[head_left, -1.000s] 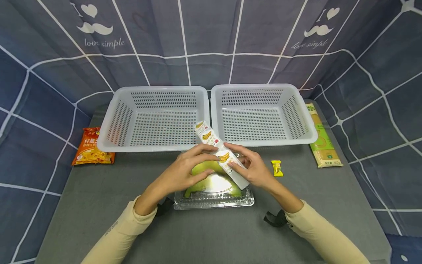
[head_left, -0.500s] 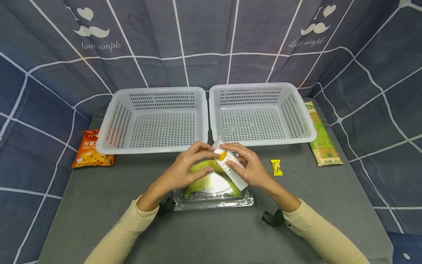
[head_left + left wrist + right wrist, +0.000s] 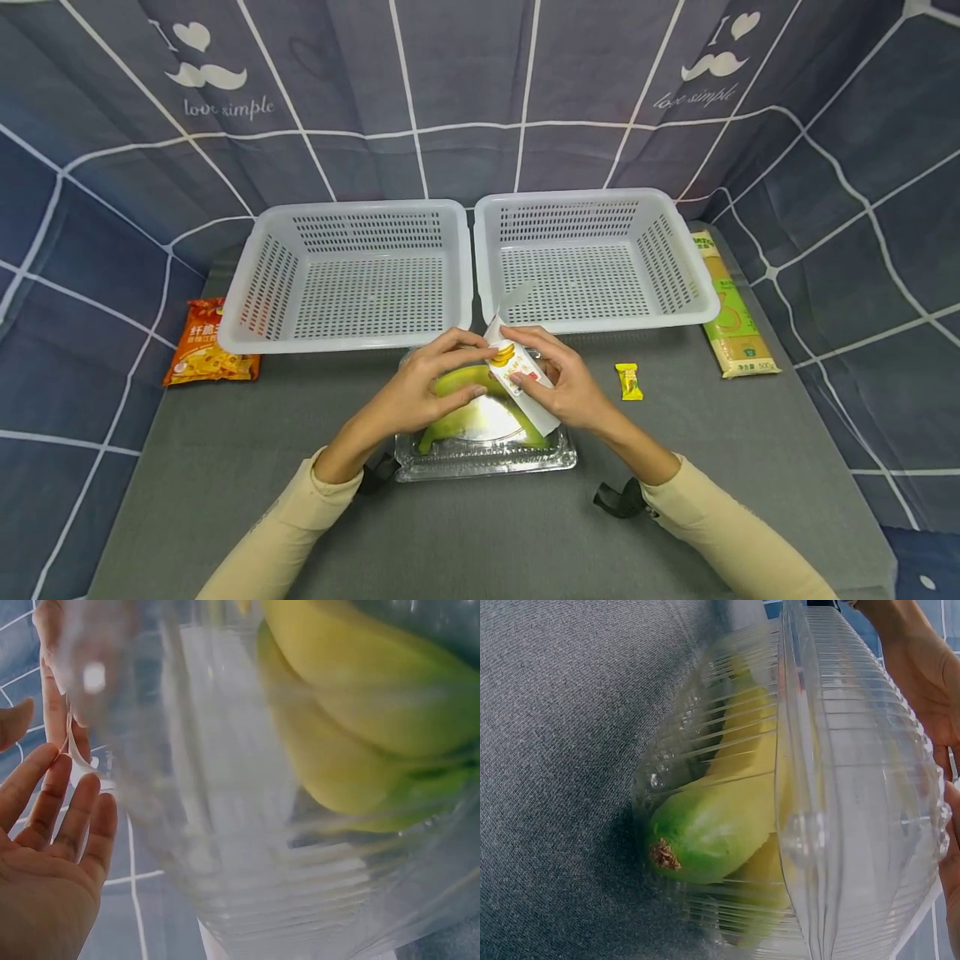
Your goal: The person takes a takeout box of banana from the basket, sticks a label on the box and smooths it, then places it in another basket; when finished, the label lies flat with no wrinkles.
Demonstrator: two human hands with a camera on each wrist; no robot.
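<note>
A clear plastic box (image 3: 487, 468) with green-yellow bananas (image 3: 465, 404) inside lies before the person; the bananas (image 3: 727, 810) also show through its wall in the right wrist view. Above its lid, the right hand (image 3: 566, 379) pinches a white label strip (image 3: 531, 407) printed with bananas. The left hand (image 3: 431, 379) touches the strip's upper part with its fingertips, thumb held apart, fingers mostly extended in the left wrist view (image 3: 56, 847). A curled, translucent end of the strip rises over the right basket's front rim.
Two white perforated baskets stand side by side behind the box, the left one (image 3: 345, 340) and the right one (image 3: 600, 318). An orange snack bag (image 3: 210, 346) lies far left, a yellow-green packet (image 3: 738, 337) far right, and a small yellow wrapped piece (image 3: 629, 381) right of the right hand.
The strip's upper part, flat and pointing up-left a second ago, has folded back and curled toward the right basket. Its printed part has shifted slightly under the right fingers. Both hands stay nearly in place.
</note>
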